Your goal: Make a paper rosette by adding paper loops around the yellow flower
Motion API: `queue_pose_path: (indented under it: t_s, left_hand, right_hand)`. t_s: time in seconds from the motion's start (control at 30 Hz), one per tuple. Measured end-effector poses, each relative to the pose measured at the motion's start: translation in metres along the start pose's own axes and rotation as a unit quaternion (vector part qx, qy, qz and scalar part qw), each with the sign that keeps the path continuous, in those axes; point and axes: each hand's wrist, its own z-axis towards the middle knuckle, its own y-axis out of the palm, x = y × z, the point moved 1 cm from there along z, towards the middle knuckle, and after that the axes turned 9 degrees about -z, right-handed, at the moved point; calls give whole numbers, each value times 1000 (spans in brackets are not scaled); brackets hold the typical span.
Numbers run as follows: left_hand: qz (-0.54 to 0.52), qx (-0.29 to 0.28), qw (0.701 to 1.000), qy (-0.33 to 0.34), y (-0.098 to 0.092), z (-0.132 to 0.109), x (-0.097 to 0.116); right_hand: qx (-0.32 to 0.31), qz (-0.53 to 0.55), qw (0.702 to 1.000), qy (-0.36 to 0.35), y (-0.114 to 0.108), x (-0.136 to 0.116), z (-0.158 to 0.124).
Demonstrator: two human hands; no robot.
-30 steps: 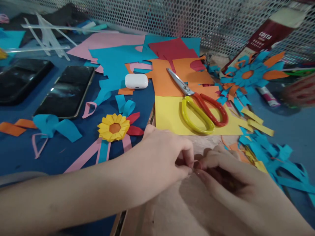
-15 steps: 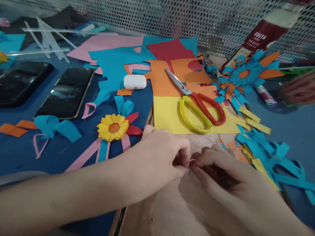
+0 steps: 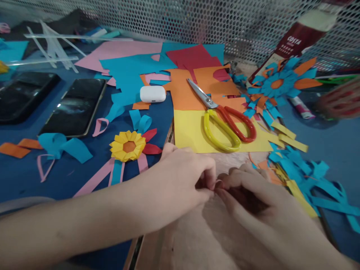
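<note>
My left hand (image 3: pixel 182 180) and my right hand (image 3: pixel 253 198) meet fingertip to fingertip low in the middle, over a bare wooden patch. Both are closed in a pinch on a small red paper piece (image 3: pixel 218 183), of which only a sliver shows between the fingers. Just beyond them lies a yellow paper sheet (image 3: pixel 191 131) with scissors (image 3: pixel 225 120) on it, one handle yellow, one red. A yellow folded paper flower (image 3: pixel 128 145) with pink, blue and red strips lies left of my left hand.
Two dark phones (image 3: pixel 75 107) lie at the left, a white earbud case (image 3: pixel 152 94) sits among blue, pink, orange and red sheets. A blue and orange paper flower (image 3: pixel 278 83) leans on a Costa box (image 3: pixel 298 41). Blue and yellow strips (image 3: pixel 309 176) litter the right. Mesh fence behind.
Both hands have stayed pinched together on the small red piece, shifting slightly up and left. The rest of the table is unchanged.
</note>
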Motion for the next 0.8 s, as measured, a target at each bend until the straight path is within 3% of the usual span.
queue_pose_path:
  t_s: [0.67, 0.8]
  left_hand:
    - [8, 25, 1000, 16, 7, -1, 0]
    - [0, -3, 1000, 18, 6, -1, -3]
  right_hand:
    - [-5, 21, 1000, -3, -1, -2, 0]
    - [9, 9, 1000, -21, -2, -3, 1]
